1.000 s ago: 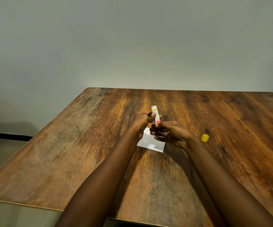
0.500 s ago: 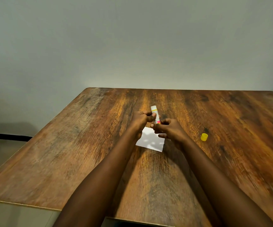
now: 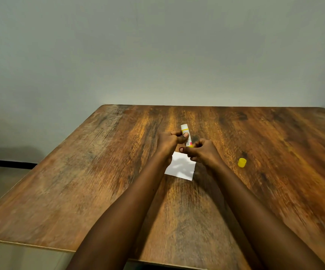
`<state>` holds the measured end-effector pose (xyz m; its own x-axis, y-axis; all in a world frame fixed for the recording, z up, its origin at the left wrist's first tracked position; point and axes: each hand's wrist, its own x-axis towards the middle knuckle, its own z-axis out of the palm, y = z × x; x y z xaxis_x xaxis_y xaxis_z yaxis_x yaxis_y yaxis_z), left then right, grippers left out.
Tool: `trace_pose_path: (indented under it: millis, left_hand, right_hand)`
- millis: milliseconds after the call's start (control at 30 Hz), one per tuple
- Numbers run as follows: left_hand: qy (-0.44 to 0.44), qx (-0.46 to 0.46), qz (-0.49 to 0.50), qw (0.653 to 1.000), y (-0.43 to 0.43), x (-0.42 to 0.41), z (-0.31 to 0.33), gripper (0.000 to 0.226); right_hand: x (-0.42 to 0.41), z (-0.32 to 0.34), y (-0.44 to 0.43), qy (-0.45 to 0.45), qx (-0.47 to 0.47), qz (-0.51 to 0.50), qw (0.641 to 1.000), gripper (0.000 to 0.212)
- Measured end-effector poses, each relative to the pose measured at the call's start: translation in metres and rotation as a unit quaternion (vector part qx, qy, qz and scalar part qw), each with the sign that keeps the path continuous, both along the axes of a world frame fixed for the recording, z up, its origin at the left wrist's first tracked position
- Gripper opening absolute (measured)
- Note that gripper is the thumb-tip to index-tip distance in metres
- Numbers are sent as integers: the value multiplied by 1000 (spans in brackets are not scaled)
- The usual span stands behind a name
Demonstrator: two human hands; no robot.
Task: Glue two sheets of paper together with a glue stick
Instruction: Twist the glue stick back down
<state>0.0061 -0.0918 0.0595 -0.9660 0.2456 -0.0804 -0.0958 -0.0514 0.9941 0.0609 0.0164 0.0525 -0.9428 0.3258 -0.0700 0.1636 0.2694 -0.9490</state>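
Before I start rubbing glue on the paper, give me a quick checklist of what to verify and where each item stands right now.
1. Cap off: ok, the yellow cap lies apart on the table.
2. Glue stick gripped: ok, left hand holds its barrel.
3. Right hand at the stick's base: ok.
4. Glue extended: cannot tell.
5. Paper flat below: ok.
6. Second sheet ready: cannot tell, only one white piece shows.

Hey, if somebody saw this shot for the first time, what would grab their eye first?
Probably the two hands meeting mid-table: the left hand grips a white glue stick held upright, while the right hand pinches its lower end. Just under them lies white paper on the wooden table, with a small yellow cap off to the right.
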Motion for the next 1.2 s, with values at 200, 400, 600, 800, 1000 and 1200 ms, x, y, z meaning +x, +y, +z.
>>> trace_pose_path:
  millis: [200, 400, 600, 800, 1000, 1200]
  left_hand:
    - [-5, -3, 3, 1000, -3, -2, 0, 34]
    - [23, -10, 21, 999, 2, 1, -8, 33]
    - [31, 25, 24, 999, 16, 8, -9, 33]
    - [17, 39, 15, 999, 15, 7, -17, 37]
    - [8, 28, -19, 999, 15, 8, -25, 34]
    - [34, 18, -67, 997, 14, 13, -29, 32]
  right_hand:
    - [4, 3, 10, -40, -174, 81, 981, 23]
    - [4, 2, 7, 1, 7, 12, 1000, 29]
    - [3, -8, -1, 30, 121, -77, 989, 33]
    - [12, -3, 30, 25, 189, -28, 981, 38]
    - [25, -18, 69, -55, 388, -100, 915, 28]
    - [32, -25, 81, -174, 450, -104, 870, 33]
